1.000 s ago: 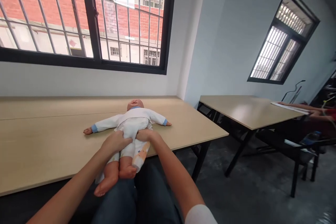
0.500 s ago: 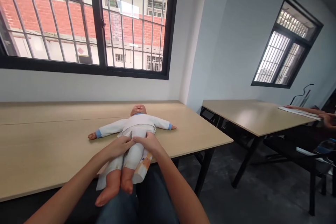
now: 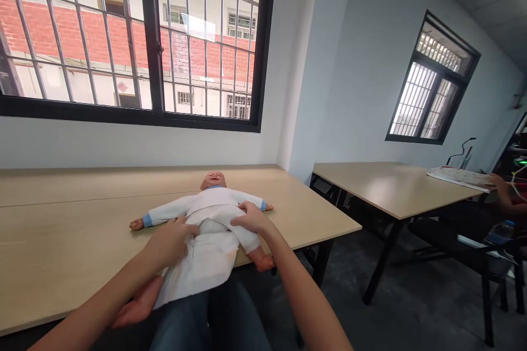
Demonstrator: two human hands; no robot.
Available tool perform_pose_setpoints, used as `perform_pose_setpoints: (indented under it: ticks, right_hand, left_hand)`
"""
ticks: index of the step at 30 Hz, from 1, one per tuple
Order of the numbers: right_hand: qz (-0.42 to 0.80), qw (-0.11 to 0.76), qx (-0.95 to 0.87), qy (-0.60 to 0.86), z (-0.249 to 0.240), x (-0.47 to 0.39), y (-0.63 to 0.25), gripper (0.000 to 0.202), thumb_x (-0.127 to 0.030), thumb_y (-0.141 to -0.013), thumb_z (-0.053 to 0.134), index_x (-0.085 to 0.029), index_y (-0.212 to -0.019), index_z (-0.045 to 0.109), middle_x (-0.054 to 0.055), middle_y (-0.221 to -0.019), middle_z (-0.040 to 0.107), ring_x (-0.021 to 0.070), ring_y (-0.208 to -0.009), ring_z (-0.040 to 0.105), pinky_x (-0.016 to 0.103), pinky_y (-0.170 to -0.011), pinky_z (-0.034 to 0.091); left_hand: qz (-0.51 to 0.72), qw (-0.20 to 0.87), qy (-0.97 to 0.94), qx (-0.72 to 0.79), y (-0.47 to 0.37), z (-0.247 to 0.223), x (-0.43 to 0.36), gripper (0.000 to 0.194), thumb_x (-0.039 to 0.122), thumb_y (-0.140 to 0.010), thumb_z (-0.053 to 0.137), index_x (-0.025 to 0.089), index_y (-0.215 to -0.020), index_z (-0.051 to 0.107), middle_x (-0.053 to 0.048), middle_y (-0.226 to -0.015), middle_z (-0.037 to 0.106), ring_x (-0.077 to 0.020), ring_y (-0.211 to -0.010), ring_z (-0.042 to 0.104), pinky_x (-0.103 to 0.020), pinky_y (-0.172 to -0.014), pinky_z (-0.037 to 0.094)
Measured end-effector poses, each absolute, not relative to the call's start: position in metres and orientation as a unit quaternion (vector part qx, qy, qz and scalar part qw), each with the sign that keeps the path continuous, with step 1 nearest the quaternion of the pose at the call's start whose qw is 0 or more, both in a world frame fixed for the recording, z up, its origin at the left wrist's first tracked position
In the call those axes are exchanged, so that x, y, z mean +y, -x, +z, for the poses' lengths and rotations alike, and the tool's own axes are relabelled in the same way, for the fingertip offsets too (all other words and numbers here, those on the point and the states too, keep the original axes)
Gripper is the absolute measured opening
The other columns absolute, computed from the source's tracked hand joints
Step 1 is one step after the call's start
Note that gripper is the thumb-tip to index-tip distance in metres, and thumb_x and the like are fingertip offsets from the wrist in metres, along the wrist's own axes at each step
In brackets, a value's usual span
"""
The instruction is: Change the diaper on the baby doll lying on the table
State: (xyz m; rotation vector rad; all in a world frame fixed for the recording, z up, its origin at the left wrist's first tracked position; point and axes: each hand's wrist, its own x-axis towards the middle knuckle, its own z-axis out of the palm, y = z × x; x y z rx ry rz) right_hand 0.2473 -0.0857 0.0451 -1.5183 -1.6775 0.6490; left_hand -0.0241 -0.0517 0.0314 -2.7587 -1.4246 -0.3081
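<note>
on the table [image 3: 82, 241], the doll's hips [image 3: 216, 224] lie between both hands [image 3: 169, 240] [image 3: 253, 218].

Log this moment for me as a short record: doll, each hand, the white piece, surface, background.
doll: on its back, arms out, legs apart, head toward the window
clothing: white, blue cuffs
left hand: at the doll's hip, picture-left; grip unclear
right hand: on the doll's upper leg, picture-right; grip unclear
white piece: spread between the legs, past the table edge
surface: wooden-topped table
background: second table, chair, another person's hand
</note>
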Motion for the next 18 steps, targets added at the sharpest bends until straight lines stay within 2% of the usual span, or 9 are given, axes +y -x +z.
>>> perform_pose_setpoints:
  ticks: [4,6,9,11,15,18]
  right_hand:
    - [0.182,0.331,-0.715,0.588,0.044,-0.089,-0.251,0.049,-0.024,-0.066,0.067,-0.018,-0.113,0.056,0.007,-0.108,0.064,0.0225,-0.093,0.06,0.032,-0.079,0.049]
    - [0.111,0.31,-0.742,0.584,0.042,-0.096,-0.246,0.049,-0.02,-0.068,0.063,-0.018,-0.117,0.054,0.009,-0.11,0.062,0.0231,-0.096,0.059,0.034,-0.084,0.048]
    - [-0.037,0.284,-0.779,0.558,0.041,-0.11,-0.236,0.049,-0.012,-0.071,0.057,-0.017,-0.119,0.052,0.013,-0.12,0.057,0.0255,-0.109,0.052,0.038,-0.095,0.043]
    - [-0.114,0.254,-0.814,0.509,0.04,-0.118,-0.232,0.047,-0.007,-0.072,0.054,-0.016,-0.118,0.054,0.014,-0.128,0.052,0.0263,-0.118,0.047,0.041,-0.103,0.039]
    - [-0.138,0.177,-0.873,0.434,0.035,-0.127,-0.235,0.048,-0.007,-0.068,0.061,-0.016,-0.115,0.058,0.016,-0.145,0.04,0.0284,-0.133,0.037,0.039,-0.108,0.036]
    - [-0.134,0.168,-0.872,0.441,0.027,-0.126,-0.24,0.042,-0.009,-0.067,0.064,-0.015,-0.109,0.063,0.017,-0.15,0.034,0.0296,-0.137,0.034,0.039,-0.109,0.036]
  left_hand:
    - [-0.09,0.083,0.887,-0.445,0.023,0.026,-0.055,0.045,0.007,-0.078,0.041,0.029,-0.101,0.071,-0.011,-0.107,0.06,-0.0313,-0.101,0.057,-0.043,-0.081,0.043]
    - [-0.096,0.111,0.895,-0.421,0.024,0.021,-0.054,0.045,0.005,-0.078,0.041,0.027,-0.104,0.071,-0.013,-0.118,0.058,-0.0334,-0.112,0.054,-0.046,-0.087,0.043]
    - [-0.115,0.154,0.917,-0.35,0.027,0.014,-0.052,0.045,0.002,-0.076,0.045,0.023,-0.108,0.069,-0.014,-0.145,0.043,-0.0349,-0.136,0.036,-0.049,-0.103,0.036]
    - [-0.122,0.168,0.929,-0.308,0.03,0.012,-0.051,0.045,0.0,-0.075,0.046,0.021,-0.108,0.067,-0.012,-0.155,0.033,-0.034,-0.144,0.024,-0.05,-0.11,0.029]
    - [-0.113,0.142,0.941,-0.285,0.032,0.009,-0.044,0.049,0.0,-0.077,0.044,0.022,-0.114,0.066,-0.01,-0.158,0.031,-0.0312,-0.144,0.028,-0.048,-0.109,0.031]
    - [-0.119,0.11,0.942,-0.293,0.03,0.008,-0.036,0.046,0.001,-0.077,0.045,0.024,-0.107,0.07,-0.008,-0.156,0.035,-0.0303,-0.141,0.034,-0.046,-0.107,0.036]
